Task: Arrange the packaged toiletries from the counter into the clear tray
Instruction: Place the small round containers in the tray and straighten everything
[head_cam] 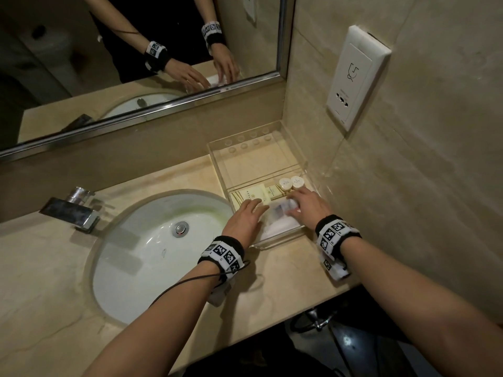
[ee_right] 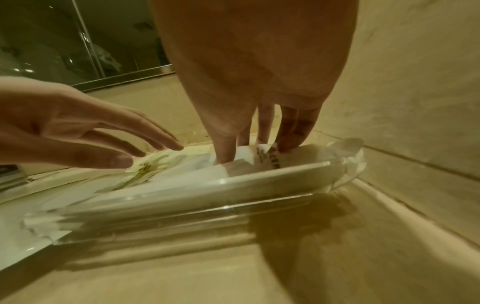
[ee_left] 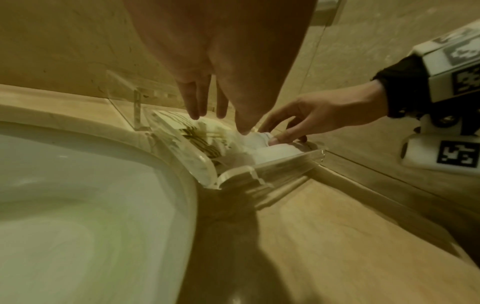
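1. Both hands down in the near compartment of the clear tray point(head_cam: 277, 242), itself pushed into the counter point(head_cam: 285, 270) corner, right against the side wall and just right of the sink point(head_cam: 141, 248)
2. Left hand point(head_cam: 243, 220) lying flat over the tray's left side, fingers straight and slightly spread, fingertips resting on the gold-striped packet point(head_cam: 245, 197); nothing gripped
3. Right hand point(head_cam: 310, 206) reaching in from the right, fingers bent downward onto the white wrapped packet point(head_cam: 280, 212); thumb on the near edge, other fingers on the far side, pinching it in place
4. From the right wrist view, same story: thumb and fingers planted either side of the white packet point(ee_right: 249, 158), dark print showing on its wrapper
5. From the left wrist view, left fingers point(ee_left: 193, 102) stretched out above the striped wrapper point(ee_left: 197, 139), right hand point(ee_left: 319, 115) pinching close alongside
6. Small cream box point(head_cam: 273, 192) sitting flat behind the hands, beside the striped packet
7. Two round white-capped little bottles point(head_cam: 291, 183) standing side by side at the back right of the same compartment, touching each other
8. Far compartment of the tray showing only bare clear bottom and a row of round holes along its back edge
9. Chrome faucet point(head_cam: 73, 210) off to the left, mirror point(head_cam: 136, 50) above, white wall socket point(head_cam: 356, 77) on the right wall
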A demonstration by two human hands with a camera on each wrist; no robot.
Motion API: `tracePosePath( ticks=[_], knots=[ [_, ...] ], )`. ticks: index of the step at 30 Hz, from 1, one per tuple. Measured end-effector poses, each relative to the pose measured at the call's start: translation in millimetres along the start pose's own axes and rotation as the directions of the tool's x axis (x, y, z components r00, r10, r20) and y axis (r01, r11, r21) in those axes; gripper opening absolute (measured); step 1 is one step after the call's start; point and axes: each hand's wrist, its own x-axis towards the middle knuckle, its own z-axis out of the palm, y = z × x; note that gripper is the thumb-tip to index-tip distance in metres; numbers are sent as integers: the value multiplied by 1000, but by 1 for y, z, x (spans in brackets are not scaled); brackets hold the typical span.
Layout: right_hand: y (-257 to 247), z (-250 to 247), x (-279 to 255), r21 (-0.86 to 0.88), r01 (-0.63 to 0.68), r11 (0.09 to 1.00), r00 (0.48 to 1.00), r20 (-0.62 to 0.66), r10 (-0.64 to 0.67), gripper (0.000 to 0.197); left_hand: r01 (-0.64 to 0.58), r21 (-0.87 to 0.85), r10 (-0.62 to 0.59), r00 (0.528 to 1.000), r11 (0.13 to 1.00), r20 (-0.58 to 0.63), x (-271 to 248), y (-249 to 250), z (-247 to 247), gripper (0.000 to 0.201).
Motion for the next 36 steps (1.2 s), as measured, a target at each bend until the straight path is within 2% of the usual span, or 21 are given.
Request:
tracePosePath(
  ticks=[3, 6, 11, 13, 16, 18, 19, 21, 22, 24, 25, 27, 28, 29, 31, 33, 36],
  knots=[
    [0, -2, -1, -3, 7, 1000, 1000, -4, -7, 40, 81, 55, -86, 992, 995, 94, 1, -2, 4, 57],
    [0, -4, -3, -11, -7, 1000, 1000, -13, 7, 39, 133, 120, -154, 969, 984, 193, 2, -6, 8, 57],
    [-2, -12, -4, 0, 9, 1000, 999, 48, -9, 43, 189, 66, -198, 963, 980, 183, 8, -5, 5, 57],
    [-1, -16, -6, 49, 10, 999, 1000, 16, -11, 45, 200, 66, -209, 964, 978, 165, 10, -6, -1, 56],
    [1, -20, -21, 197, -14, 980, 995, -96, 33, 45, 204, 62, -213, 951, 977, 226, 7, -13, -9, 54],
    [1, -23, -38, 296, -48, 954, 978, -181, 105, 41, 194, -5, -191, 968, 981, 162, 3, -17, -15, 51],
    [1, -23, -47, 334, -72, 940, 964, -218, 151, 37, 198, -58, -193, 978, 978, 80, 0, -18, -18, 48],
    [1, -23, -63, 414, -138, 900, 933, -251, 259, 24, 246, -166, -259, 964, 955, -63, -7, -21, -25, 39],
    [4, -20, -67, 458, -195, 867, 915, -233, 329, 18, 309, -234, -332, 941, 922, -67, -11, -23, -28, 34],
    [13, -8, -70, 556, -368, 745, 856, -109, 505, 16, 485, -415, -509, 859, 770, 60, -18, -25, -30, 30],
    [18, -1, -71, 620, -455, 640, 817, 4, 577, 18, 560, -493, -565, 810, 666, 155, -22, -25, -27, 29],
    [21, 12, -70, 757, -551, 350, 749, 264, 608, 23, 648, -596, -607, 731, 475, 312, -27, -24, -20, 29],
    [21, 16, -70, 793, -565, 229, 727, 346, 593, 24, 672, -629, -609, 701, 390, 371, -31, -22, -17, 31],
    [21, 18, -70, 810, -565, 157, 714, 385, 584, 25, 684, -661, -604, 678, 309, 419, -34, -19, -13, 35],
    [17, 20, -70, 831, -549, 89, 713, 410, 570, 25, 683, -717, -581, 644, 142, 498, -40, -12, -6, 38],
    [12, 19, -69, 858, -512, 38, 729, 411, 547, 22, 666, -746, -555, 625, 11, 549, -44, -4, -2, 38],
    [5, 17, -65, 883, -468, -35, 726, 407, 554, 12, 607, -789, -553, 625, -101, 551, -47, 4, 7, 43]
  ],
)
